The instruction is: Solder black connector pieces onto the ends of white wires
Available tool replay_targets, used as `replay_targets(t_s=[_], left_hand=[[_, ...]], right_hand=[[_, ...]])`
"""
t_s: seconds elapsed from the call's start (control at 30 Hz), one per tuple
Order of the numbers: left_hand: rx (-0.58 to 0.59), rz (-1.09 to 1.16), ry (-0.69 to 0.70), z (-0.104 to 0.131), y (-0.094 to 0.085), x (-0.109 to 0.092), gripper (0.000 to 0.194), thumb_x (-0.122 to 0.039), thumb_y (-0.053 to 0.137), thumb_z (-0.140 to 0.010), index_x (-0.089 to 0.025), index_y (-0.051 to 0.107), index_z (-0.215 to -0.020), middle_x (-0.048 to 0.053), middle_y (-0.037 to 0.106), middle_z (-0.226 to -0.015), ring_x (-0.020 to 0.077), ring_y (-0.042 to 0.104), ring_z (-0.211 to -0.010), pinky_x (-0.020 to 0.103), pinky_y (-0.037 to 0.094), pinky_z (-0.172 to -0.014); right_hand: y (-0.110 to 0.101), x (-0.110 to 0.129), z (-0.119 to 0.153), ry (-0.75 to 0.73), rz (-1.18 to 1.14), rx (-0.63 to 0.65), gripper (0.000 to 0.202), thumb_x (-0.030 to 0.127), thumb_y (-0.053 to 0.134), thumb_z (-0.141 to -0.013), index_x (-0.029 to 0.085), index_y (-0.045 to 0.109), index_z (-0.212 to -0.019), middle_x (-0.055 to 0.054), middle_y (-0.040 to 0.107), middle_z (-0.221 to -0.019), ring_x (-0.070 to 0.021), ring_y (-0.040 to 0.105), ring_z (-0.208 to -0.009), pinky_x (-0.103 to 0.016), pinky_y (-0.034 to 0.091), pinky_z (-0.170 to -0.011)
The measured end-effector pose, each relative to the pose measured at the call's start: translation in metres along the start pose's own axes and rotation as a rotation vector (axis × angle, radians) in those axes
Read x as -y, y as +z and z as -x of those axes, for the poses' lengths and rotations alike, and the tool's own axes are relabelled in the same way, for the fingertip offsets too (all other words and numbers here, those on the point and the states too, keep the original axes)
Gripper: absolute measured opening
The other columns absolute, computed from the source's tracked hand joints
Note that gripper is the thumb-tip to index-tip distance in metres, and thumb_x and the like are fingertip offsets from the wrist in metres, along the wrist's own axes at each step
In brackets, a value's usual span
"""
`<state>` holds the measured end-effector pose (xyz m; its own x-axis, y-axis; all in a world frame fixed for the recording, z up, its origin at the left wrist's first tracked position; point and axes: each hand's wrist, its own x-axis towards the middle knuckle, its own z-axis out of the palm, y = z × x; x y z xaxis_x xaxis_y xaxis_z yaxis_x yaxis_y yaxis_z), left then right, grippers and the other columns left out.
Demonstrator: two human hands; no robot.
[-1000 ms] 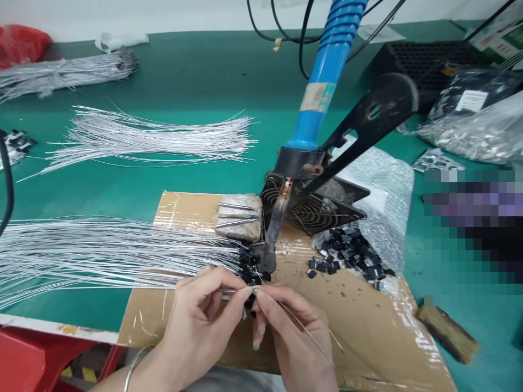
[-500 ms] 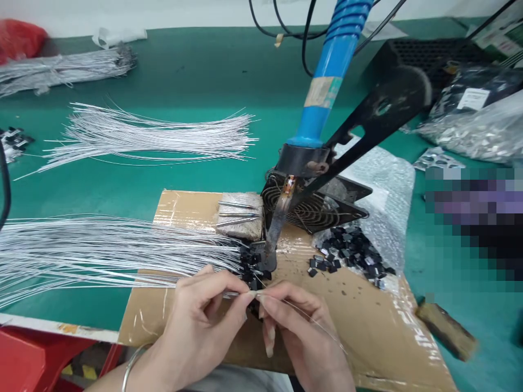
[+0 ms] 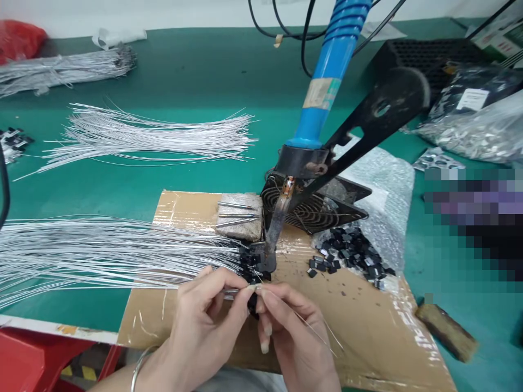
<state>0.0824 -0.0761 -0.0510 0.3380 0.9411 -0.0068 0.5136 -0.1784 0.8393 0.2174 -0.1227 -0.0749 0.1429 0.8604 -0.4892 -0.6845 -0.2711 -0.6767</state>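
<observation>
My left hand is closed, thumb and forefinger pinched beneath the soldering iron's tip. A short silvery wire piece shows behind its fingers; what lies right between the fingertips is hidden. Touching it fingertip to fingertip, my right hand pinches a thin wire, whose strands trail toward the lower right. Just beyond the hands, the blue-handled soldering iron hangs tip down in a black bracket. Beside the tip lie black connector pieces at the ends of a bundle of white wires.
Cardboard covers the green table. Loose black pieces lie on bubble wrap. A fan and a block with metal rods stand behind the hands. Another wire bundle lies farther back.
Both hands stay pinched together and have shifted up slightly. My right hand has moved a little left, and two wire strands now show separately beside it.
</observation>
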Motion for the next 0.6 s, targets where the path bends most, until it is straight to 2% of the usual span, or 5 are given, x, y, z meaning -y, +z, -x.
replay_targets(t_s=[0.17, 0.27, 0.37, 0.43, 0.6], left_hand=[[-0.010, 0.045, -0.049, 0.001, 0.003, -0.001, 0.022, -0.023, 0.058, -0.098, -0.020, 0.067, -0.079, -0.003, 0.053, -0.058, 0.0098, 0.034, -0.048, 0.023, 0.026, -0.043], [-0.018, 0.064, -0.067, 0.000, 0.002, -0.002, 0.023, -0.024, 0.059, -0.097, -0.020, 0.067, -0.077, -0.004, 0.048, -0.055, 0.0104, 0.035, -0.049, 0.023, 0.025, -0.043], [-0.015, 0.103, -0.113, -0.002, 0.001, -0.001, 0.022, -0.027, 0.060, -0.096, -0.020, 0.068, -0.077, -0.003, 0.047, -0.055, 0.0112, 0.039, -0.052, 0.023, 0.028, -0.045], [-0.013, 0.142, -0.157, -0.003, 0.000, 0.000, 0.021, -0.029, 0.060, -0.096, -0.019, 0.069, -0.078, -0.003, 0.051, -0.057, 0.0108, 0.039, -0.051, 0.023, 0.031, -0.046], [-0.025, 0.265, -0.204, -0.007, -0.003, -0.001, 0.012, -0.026, 0.063, -0.092, -0.018, 0.071, -0.090, 0.003, 0.068, -0.072, 0.0111, 0.051, -0.056, 0.021, 0.038, -0.049]], right_hand=[[-0.006, -0.010, -0.001, -0.033, -0.041, 0.042, 0.012, 0.036, 0.080, -0.085, 0.024, 0.083, -0.087, 0.001, 0.069, -0.069, -0.0059, 0.058, -0.046, -0.015, 0.053, -0.044], [-0.005, -0.011, 0.001, -0.028, -0.023, 0.043, 0.012, 0.036, 0.080, -0.085, 0.026, 0.084, -0.089, 0.000, 0.071, -0.071, -0.0065, 0.060, -0.048, -0.016, 0.055, -0.047], [-0.007, -0.006, 0.005, -0.054, 0.074, 0.013, 0.021, 0.045, 0.077, -0.087, 0.027, 0.084, -0.093, -0.003, 0.074, -0.076, -0.0104, 0.064, -0.053, -0.020, 0.055, -0.050], [-0.015, 0.003, 0.009, -0.157, 0.217, -0.101, 0.029, 0.052, 0.073, -0.088, 0.026, 0.084, -0.095, -0.005, 0.075, -0.082, -0.0136, 0.067, -0.059, -0.024, 0.056, -0.055], [-0.057, 0.028, 0.001, -0.548, 0.940, -0.647, 0.033, 0.053, 0.077, -0.083, 0.021, 0.079, -0.093, -0.007, 0.075, -0.093, -0.0196, 0.064, -0.073, -0.035, 0.051, -0.070]])
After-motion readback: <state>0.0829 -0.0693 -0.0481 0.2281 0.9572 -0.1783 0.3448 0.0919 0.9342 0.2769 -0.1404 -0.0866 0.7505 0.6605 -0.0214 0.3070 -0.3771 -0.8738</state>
